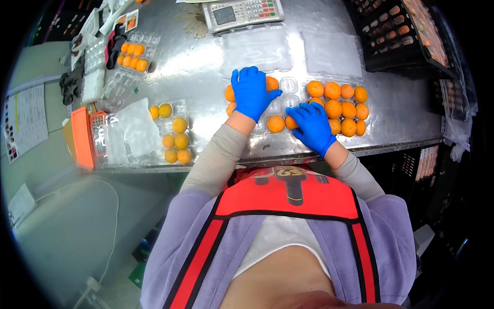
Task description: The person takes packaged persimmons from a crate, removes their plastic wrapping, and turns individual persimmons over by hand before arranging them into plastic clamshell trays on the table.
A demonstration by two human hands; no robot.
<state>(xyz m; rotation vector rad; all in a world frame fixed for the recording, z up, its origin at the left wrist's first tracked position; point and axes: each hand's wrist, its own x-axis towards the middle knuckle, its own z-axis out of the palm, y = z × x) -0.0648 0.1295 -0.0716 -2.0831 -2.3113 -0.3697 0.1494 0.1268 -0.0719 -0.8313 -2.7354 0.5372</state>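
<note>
Both hands wear blue gloves. My left hand (250,93) lies over the back left of a clear plastic tray (289,86), its fingers apart, on or just above oranges that it partly hides. Near the front right of that tray, my right hand (313,125) is beside an orange (290,122), its fingertips curled down; what they grip, if anything, is hidden. Another orange (276,124) sits in a front cup of the tray. Just right of it, a second clear tray holds several oranges (348,110) in rows, partly covered by my right hand.
A scale (244,14) stands at the back. Black crates (393,36) are at the back right. To the left are a part-filled tray of oranges (180,140), a smaller filled one (133,56), an orange-red basket (82,137) and stacked empty trays (94,69).
</note>
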